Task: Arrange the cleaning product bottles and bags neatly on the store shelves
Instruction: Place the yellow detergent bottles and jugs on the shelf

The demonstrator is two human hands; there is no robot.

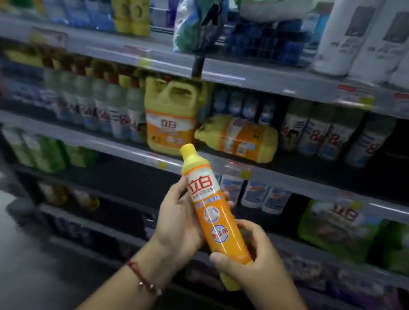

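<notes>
Holding an orange bottle (pixel 212 215) with a yellow cap, two bare hands meet in front of the store shelves (pixel 97 139). The left hand (pixel 179 225) wraps round the upper half of the bottle from behind, so its grip is closed on the bottle. The right hand (pixel 249 261) holds the lower end, with the thumb across the front and the fingers curled behind, so its grip is closed on the bottle too. The bottle tilts, with its cap up and to the left and its yellow bottom down and to the right. It is in the air, apart from the shelves. A red string bracelet (pixel 143 277) sits on the left wrist.

On the middle shelf behind, a big yellow jug (pixel 170 122) with a handle stands upright. Just beside it on the right, another yellow jug (pixel 239 138) lies on its side. Rows of pale bottles (pixel 101 108) stand to the left of the jugs, and more stand to the right. White bottles (pixel 374 39) stand on the top shelf at the right. Green bags (pixel 338 230) sit on a lower shelf at the right. Much of the shelf is blurry.
</notes>
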